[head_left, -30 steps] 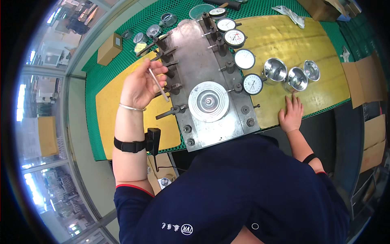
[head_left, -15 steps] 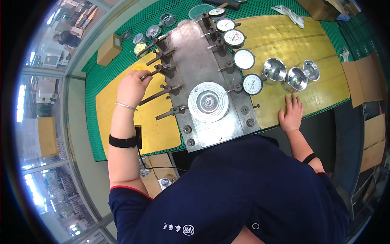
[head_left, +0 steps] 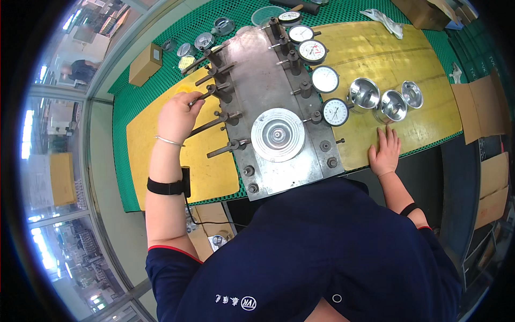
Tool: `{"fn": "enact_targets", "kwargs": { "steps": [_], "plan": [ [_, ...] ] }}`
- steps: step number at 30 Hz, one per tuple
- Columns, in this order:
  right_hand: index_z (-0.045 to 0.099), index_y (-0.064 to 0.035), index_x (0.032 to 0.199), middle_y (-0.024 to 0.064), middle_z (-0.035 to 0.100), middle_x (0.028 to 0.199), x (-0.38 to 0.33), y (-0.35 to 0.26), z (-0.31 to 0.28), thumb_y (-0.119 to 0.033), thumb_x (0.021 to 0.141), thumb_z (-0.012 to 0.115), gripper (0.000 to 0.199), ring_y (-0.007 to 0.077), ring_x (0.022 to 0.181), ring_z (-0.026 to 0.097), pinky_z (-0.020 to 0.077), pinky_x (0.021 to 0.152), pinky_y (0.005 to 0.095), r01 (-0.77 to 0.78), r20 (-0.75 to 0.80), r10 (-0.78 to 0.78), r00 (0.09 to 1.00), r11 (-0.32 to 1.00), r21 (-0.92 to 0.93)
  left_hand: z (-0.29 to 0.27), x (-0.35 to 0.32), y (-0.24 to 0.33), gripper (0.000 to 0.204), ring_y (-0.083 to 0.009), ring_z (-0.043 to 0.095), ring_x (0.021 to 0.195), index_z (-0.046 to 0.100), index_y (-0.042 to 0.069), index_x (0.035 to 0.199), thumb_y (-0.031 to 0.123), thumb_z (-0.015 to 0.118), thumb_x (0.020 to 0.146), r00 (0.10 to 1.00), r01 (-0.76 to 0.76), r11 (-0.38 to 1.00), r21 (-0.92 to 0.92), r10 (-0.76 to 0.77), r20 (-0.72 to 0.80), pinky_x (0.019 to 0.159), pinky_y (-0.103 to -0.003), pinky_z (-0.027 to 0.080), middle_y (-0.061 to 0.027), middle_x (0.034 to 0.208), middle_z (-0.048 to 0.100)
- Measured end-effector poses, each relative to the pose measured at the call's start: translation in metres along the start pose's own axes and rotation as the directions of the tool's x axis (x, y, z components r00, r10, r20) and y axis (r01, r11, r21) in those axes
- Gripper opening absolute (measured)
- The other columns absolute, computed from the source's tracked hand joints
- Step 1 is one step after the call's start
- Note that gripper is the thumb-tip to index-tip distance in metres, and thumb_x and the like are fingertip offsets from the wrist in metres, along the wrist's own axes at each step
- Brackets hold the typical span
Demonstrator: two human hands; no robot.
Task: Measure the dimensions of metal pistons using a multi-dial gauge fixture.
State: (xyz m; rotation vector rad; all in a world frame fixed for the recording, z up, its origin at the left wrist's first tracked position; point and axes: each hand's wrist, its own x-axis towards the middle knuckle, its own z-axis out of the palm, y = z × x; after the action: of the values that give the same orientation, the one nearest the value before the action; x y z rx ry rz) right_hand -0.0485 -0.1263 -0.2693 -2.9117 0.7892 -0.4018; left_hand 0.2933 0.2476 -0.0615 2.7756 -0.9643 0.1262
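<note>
A long dark metal fixture plate (head_left: 252, 59) carries several posts with rods on its left side and dial gauges along its right. My left hand (head_left: 178, 115) is closed around the outer end of a dark clamp rod (head_left: 203, 97), the middle one of the left row. On the near part of the plate sits a round, ringed silver metal part (head_left: 278, 135). The nearest dial gauge (head_left: 335, 112) stands to its right. My right hand (head_left: 385, 154) lies flat with fingers stretched out on the yellow board, just below a shiny metal cup (head_left: 393, 105), and holds nothing.
Two more shiny cups, a left one (head_left: 364, 93) and a right one (head_left: 412, 95), are on the yellow board (head_left: 370, 48). A cardboard box (head_left: 145, 65) and several round metal parts stand at the far left on a green mat (head_left: 122, 155). A white cloth (head_left: 383, 22) lies far right.
The view has shifted slightly. My left hand stays on the clamp rod and my right hand stays flat on the board. Beyond the window, a person has moved lower.
</note>
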Motion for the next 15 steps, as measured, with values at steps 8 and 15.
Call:
{"fn": "enact_targets", "kwargs": {
  "steps": [8, 15],
  "plan": [
    [0.047, -0.0107, 0.132, 0.0186, 0.039, 0.141, 0.000, 0.000, 0.000, -0.029, 0.080, 0.054, 0.056, 0.0402, 0.132, 0.032, 0.0227, 0.109, 0.0536, -0.003, 0.005, 0.003, 1.000, 1.000, 0.008, 0.006, -0.002, -0.005, 0.018, -0.0310, 0.062, 0.078, 0.068, 0.008, 0.097, 0.020, 0.066, 0.084, 0.997, -0.054, 0.997, 0.050, 0.057, -0.052, 0.068, -0.038, 0.049, -0.0126, 0.086, 0.063],
    [0.047, -0.0106, 0.132, 0.0188, 0.039, 0.141, 0.001, 0.001, 0.000, -0.028, 0.080, 0.055, 0.055, 0.0404, 0.131, 0.032, 0.0229, 0.109, 0.0533, -0.003, 0.003, 0.003, 1.000, 1.000, 0.007, 0.003, -0.001, 0.007, 0.024, -0.0234, 0.058, 0.066, 0.068, 0.009, 0.094, 0.028, 0.072, 0.079, 0.998, 0.035, 0.997, 0.064, -0.031, -0.051, 0.061, -0.034, 0.047, -0.0079, 0.072, 0.057]
  ]
}}
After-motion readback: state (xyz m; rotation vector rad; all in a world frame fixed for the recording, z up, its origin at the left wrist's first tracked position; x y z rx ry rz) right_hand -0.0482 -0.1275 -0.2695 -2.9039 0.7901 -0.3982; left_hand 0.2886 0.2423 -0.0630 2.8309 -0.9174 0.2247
